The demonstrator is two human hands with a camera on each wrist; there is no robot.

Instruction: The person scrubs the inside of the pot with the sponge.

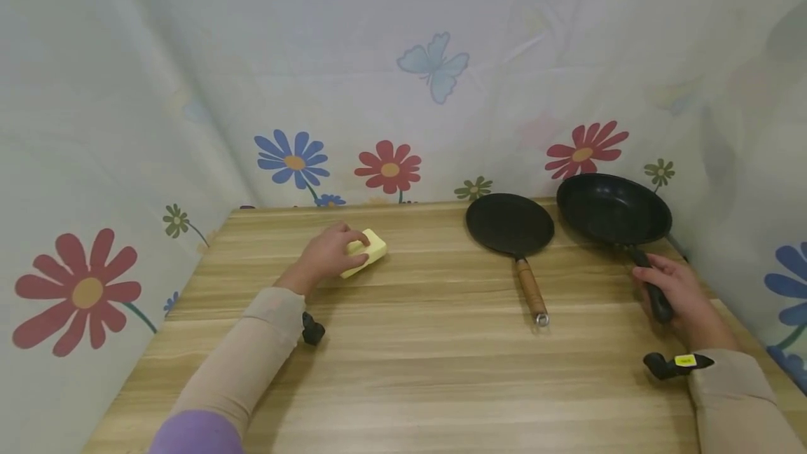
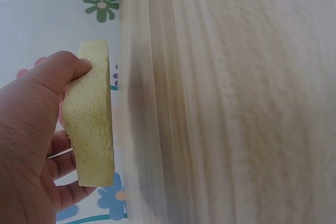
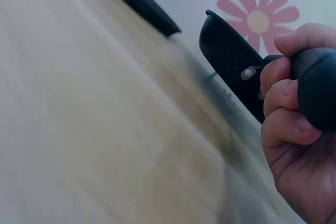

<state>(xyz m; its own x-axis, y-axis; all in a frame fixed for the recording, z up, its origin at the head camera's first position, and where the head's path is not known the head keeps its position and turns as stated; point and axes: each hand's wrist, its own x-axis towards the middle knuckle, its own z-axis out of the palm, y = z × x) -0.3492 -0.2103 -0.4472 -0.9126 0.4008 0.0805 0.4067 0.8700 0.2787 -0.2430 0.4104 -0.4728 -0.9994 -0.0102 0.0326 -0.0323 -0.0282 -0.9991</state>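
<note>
A pale yellow sponge [image 1: 373, 247] is held between the thumb and fingers of my left hand [image 1: 330, 254], left of the middle of the table. In the left wrist view the sponge [image 2: 92, 114] is gripped by its edges, just above the wood. My right hand [image 1: 677, 293] grips the black handle of a deep black frying pan [image 1: 611, 209] at the table's right side. The right wrist view shows curled fingers [image 3: 286, 95] round that handle, with the pan's outer wall [image 3: 226, 51] beyond and a gap between it and the tabletop.
A flat black pan [image 1: 509, 223] with a wooden handle [image 1: 532, 289] lies between my hands, its handle toward me. The wood-grain table [image 1: 441, 370] ends at the back against a white curtain [image 1: 353, 54] printed with flowers and a butterfly.
</note>
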